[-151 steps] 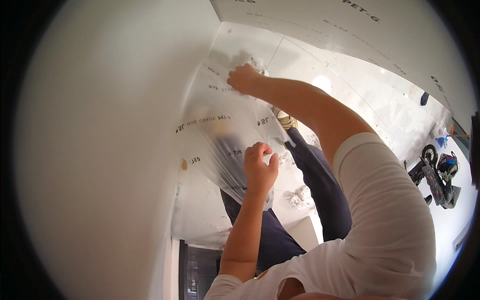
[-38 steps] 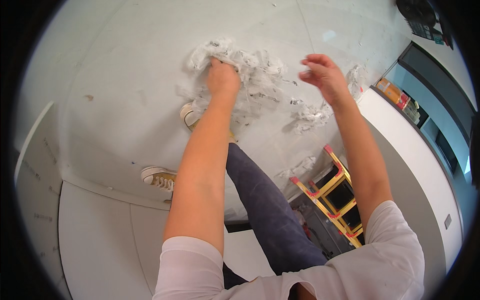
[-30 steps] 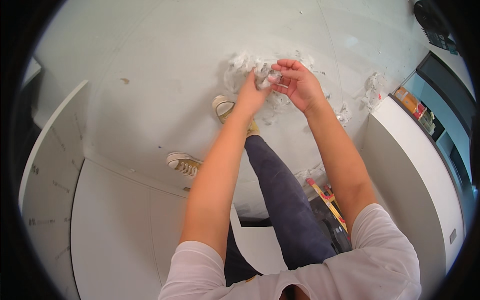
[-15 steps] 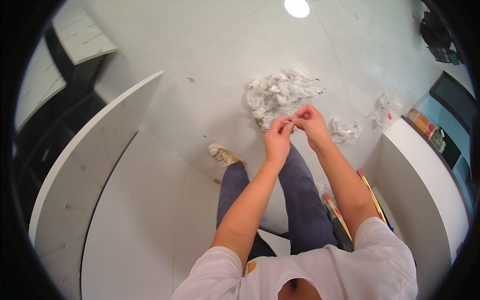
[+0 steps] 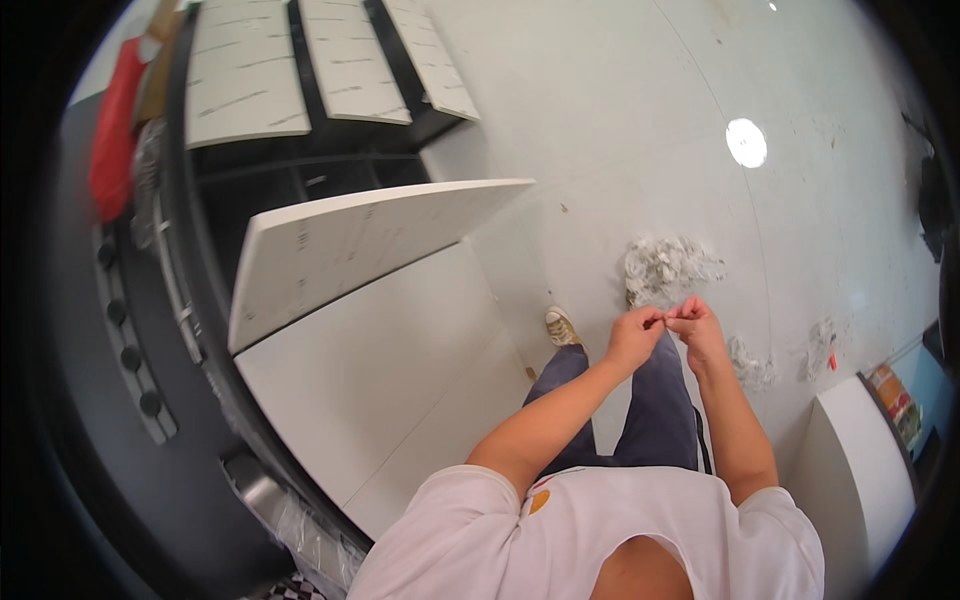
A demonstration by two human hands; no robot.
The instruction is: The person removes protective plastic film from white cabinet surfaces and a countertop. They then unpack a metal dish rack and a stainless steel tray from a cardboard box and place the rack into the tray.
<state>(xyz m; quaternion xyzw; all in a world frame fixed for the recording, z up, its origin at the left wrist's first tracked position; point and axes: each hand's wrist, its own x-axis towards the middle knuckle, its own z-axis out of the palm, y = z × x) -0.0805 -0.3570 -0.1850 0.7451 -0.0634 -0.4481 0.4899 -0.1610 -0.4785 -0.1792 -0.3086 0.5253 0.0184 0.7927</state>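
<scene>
My left hand and my right hand meet fingertip to fingertip above my legs. Both are closed in a pinch. Whatever lies between the fingers is too small to make out. Past them on the floor, a heap of crumpled whitish plastic wrap lies close to my fingertips in the picture. A smaller wad of clear wrap is on the floor right of my right hand.
At left stand white patterned door panels on a dark cabinet, with one door swung open beside a white flat panel. A white box-like unit stands at right. Another scrap of wrap lies near it.
My view has swung left, bringing more of the dark cabinet and its doors into sight. My hands stay together in a pinch and now appear further right and lower in the picture.
</scene>
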